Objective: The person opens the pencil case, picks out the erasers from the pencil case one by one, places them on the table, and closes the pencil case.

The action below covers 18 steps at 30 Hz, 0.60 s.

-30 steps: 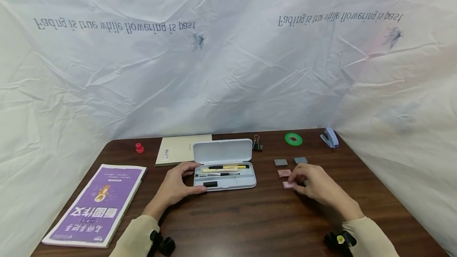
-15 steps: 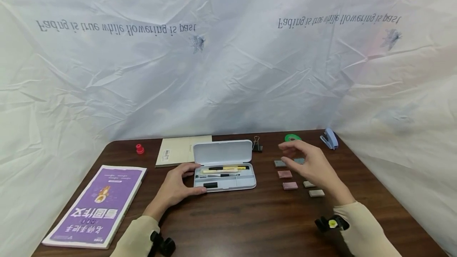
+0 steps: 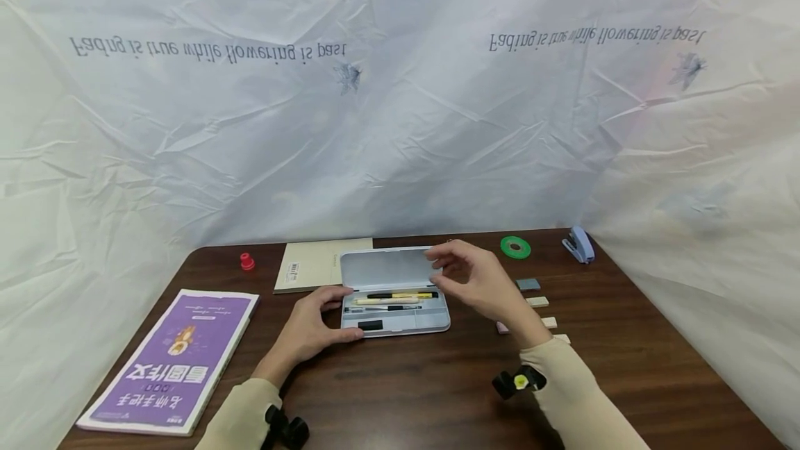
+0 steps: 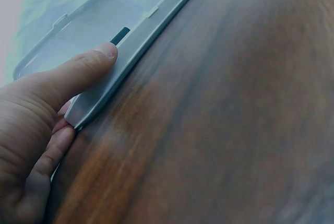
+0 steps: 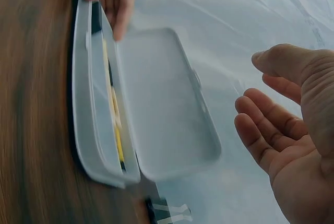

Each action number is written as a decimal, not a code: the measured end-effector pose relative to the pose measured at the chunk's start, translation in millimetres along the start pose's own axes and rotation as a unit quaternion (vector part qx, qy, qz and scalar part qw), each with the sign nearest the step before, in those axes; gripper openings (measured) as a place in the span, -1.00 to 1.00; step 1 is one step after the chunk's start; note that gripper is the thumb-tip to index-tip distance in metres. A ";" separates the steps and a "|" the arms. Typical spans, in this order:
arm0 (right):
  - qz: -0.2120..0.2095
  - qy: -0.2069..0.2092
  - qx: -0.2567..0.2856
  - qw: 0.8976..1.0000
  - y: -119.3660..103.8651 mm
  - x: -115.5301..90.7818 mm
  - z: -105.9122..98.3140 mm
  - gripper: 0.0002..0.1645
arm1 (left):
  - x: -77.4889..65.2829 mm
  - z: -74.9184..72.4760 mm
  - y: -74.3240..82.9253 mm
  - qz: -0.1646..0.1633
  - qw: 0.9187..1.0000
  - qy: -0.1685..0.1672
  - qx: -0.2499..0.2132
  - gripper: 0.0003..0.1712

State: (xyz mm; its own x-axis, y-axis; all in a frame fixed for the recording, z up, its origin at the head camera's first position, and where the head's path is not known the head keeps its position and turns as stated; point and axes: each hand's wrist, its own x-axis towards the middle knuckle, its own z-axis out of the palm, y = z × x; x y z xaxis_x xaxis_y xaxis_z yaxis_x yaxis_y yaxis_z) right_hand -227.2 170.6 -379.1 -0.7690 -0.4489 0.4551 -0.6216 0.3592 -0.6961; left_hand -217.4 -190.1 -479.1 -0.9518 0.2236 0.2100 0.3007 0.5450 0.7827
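one pencil case (image 3: 395, 312), two hands, four erasers

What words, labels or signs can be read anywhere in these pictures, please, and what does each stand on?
"Fading is true while flowering is past": printed twice, mirrored, on the white backdrop sheet.
Large white characters on the purple book: upside down, not clearly readable.
Barcode label on the tan notebook: too small to read.
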 end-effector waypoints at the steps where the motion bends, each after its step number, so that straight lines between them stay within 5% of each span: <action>1: -0.005 -0.004 0.003 1.000 -1.3 2.8 5.0 -0.49 | 0.1 0.0 0.1 0.000 1.000 0.000 0.000 0.00; 7: -0.030 -0.033 0.022 0.999 -5.0 17.5 34.5 -0.53 | 0.7 0.2 -0.3 -0.004 1.000 -0.002 0.003 -0.01; 18: -0.010 -0.131 0.025 0.991 -0.4 27.7 82.9 -0.53 | 0.8 -0.4 -1.5 0.014 1.000 0.000 0.003 -0.03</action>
State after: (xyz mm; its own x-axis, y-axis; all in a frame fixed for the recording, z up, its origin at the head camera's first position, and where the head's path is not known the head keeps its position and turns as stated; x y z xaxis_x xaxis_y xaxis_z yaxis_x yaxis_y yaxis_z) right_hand -235.9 90.2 -412.2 -0.6874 -0.6554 0.3129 -0.6229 0.3105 -0.7181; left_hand -218.7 -191.0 -479.9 -0.9433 0.2386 0.2309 0.3268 0.5443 0.7726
